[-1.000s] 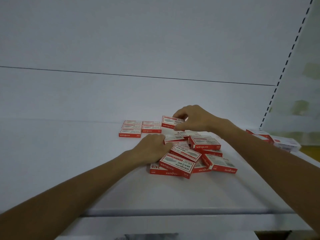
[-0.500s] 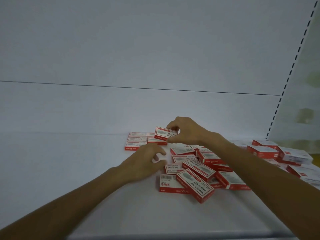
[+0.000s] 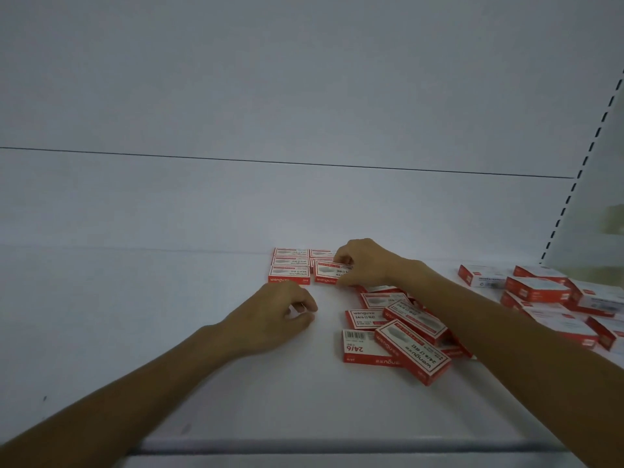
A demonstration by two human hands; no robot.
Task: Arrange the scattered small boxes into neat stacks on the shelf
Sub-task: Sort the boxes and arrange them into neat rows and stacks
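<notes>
Small red-and-white boxes lie on a white shelf [image 3: 202,383]. At the back stands a neat group of boxes [image 3: 290,270] in rows. My right hand [image 3: 366,261] pinches one red box [image 3: 332,271] and holds it on the front right spot of that group. My left hand [image 3: 275,317] hovers just in front of the group with fingers loosely curled and nothing in it. A scattered pile of boxes [image 3: 401,325] lies to the right of my left hand, partly under my right forearm.
More red-and-white boxes [image 3: 553,298] lie heaped at the right end of the shelf. The shelf's front edge [image 3: 304,445] runs across the bottom. A white back wall and a slotted upright [image 3: 574,184] close the space behind and at right.
My right hand carried the box left and down onto the neat group. My left hand pulled back from the scattered pile, empty. The camera shifted, bringing the right-hand boxes into view.
</notes>
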